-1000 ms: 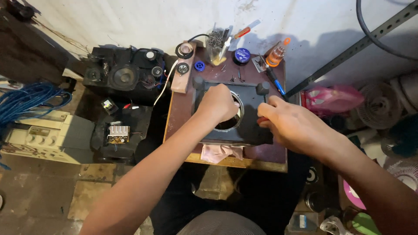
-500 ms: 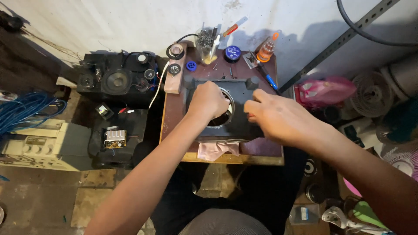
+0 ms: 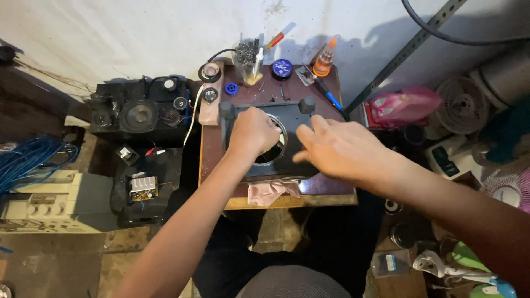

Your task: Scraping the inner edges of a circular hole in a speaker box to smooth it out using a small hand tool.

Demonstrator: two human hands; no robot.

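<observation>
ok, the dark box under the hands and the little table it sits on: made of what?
Dark box: looks like matte black-painted board or plastic, with a cut round hole and flat dull faces; hard to tell which. Table: reddish-brown top with a pale raw edge at the front, likely laminated plywood.

Left hand (image 3: 253,132) hides part of round opening (image 3: 274,150); right hand (image 3: 337,150) motion-blurred
</observation>
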